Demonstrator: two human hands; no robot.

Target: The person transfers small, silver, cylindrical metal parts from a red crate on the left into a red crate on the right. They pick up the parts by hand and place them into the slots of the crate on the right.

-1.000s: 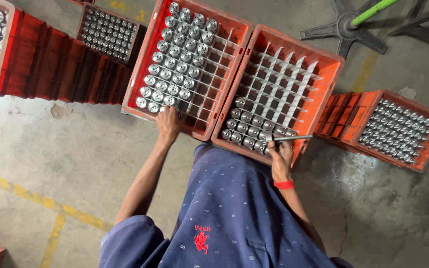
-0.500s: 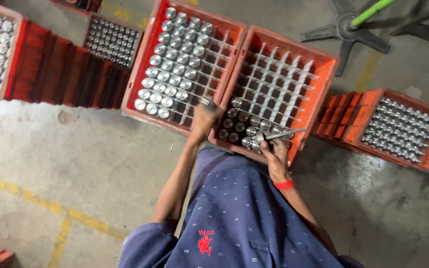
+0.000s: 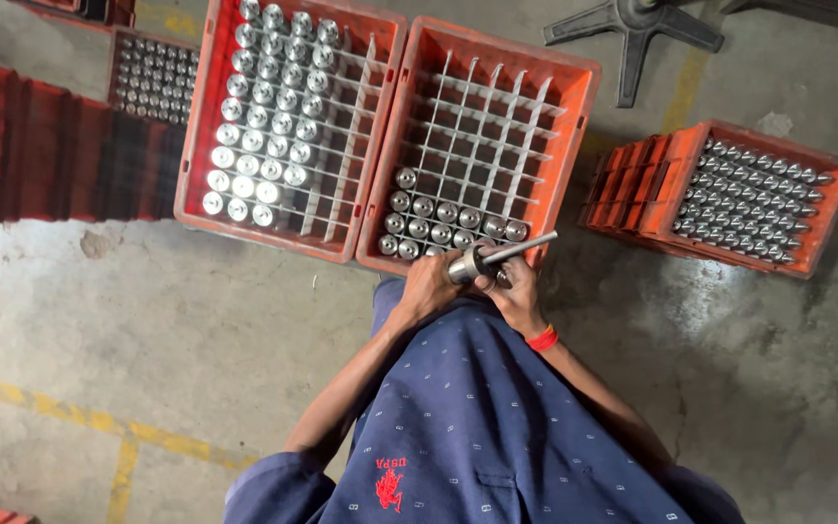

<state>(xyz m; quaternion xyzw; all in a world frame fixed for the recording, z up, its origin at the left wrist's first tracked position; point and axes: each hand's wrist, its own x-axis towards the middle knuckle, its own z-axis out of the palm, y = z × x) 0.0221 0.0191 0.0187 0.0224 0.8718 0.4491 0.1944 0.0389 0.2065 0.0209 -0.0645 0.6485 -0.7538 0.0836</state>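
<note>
Left hand (image 3: 429, 283): fingers curled shut around a short silver metal cylinder (image 3: 465, 267), gripping its near end just over the front edge of the right crate.
Right hand (image 3: 514, 291): fingers closed on the base of a thin metal rod (image 3: 521, 249); a red band sits at the wrist.
Rod: it meets the cylinder's end and slants up to the right over the crate rim.
Right crate (image 3: 574, 126): red, with a white grid divider; only its near rows hold cylinders.
Left crate (image 3: 196, 146): red, touching the right crate, most cells filled with shiny cylinders.
Side crate (image 3: 826, 223): a red crate full of cylinders, set on stacked crates, apart to the right.
Floor (image 3: 147, 320): bare concrete with a yellow painted line.
</note>
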